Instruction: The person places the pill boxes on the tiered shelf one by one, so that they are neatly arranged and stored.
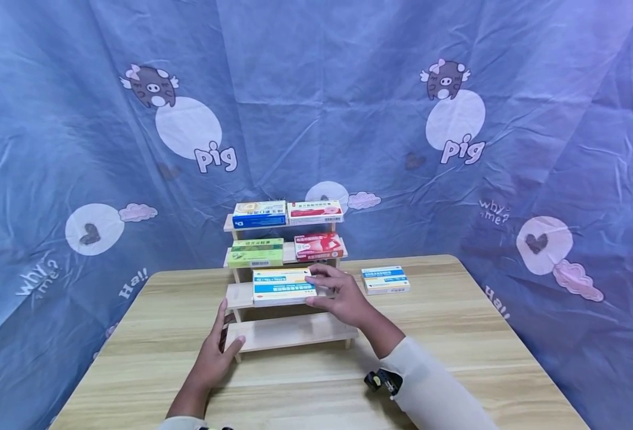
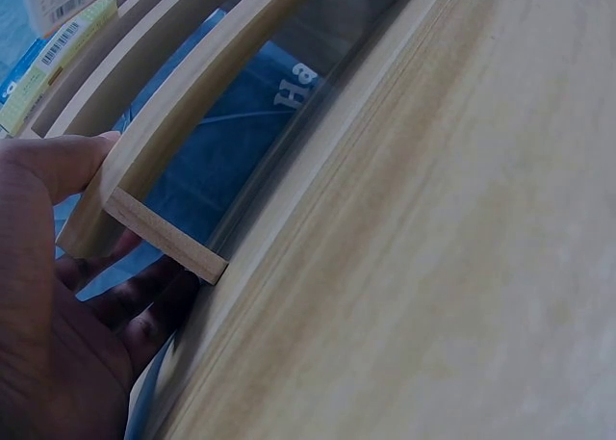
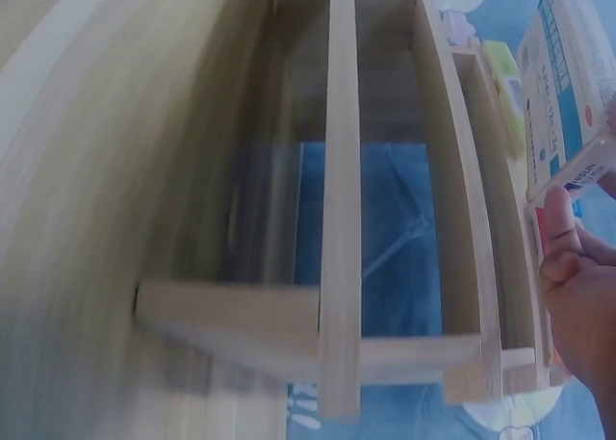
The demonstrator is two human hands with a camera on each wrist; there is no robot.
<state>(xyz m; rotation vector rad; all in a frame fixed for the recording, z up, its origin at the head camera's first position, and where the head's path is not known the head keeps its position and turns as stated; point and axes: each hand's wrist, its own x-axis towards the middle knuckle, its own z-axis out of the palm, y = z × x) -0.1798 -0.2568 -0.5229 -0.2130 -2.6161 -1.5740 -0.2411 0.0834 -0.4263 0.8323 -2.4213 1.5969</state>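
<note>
My right hand (image 1: 346,298) pinches the right end of a white-and-blue medicine box (image 1: 280,286), thumb near its front edge and fingers at the back. This box is at the second step from the bottom of a wooden tiered rack (image 1: 295,332); whether it touches the step I cannot tell. In the right wrist view the same box (image 3: 556,93) appears beside the fingers. My left hand (image 1: 211,357) holds the left end of the lowest step. Its thumb lies on the board and the other fingers reach behind the end, as the left wrist view shows.
On the top step sit a blue-and-white box (image 1: 260,215) and a red-and-white box (image 1: 316,212). Below them are a green box (image 1: 255,252) and a red box (image 1: 318,246). Another white-and-blue box (image 1: 386,280) lies on the wooden table (image 1: 445,340), right of the rack.
</note>
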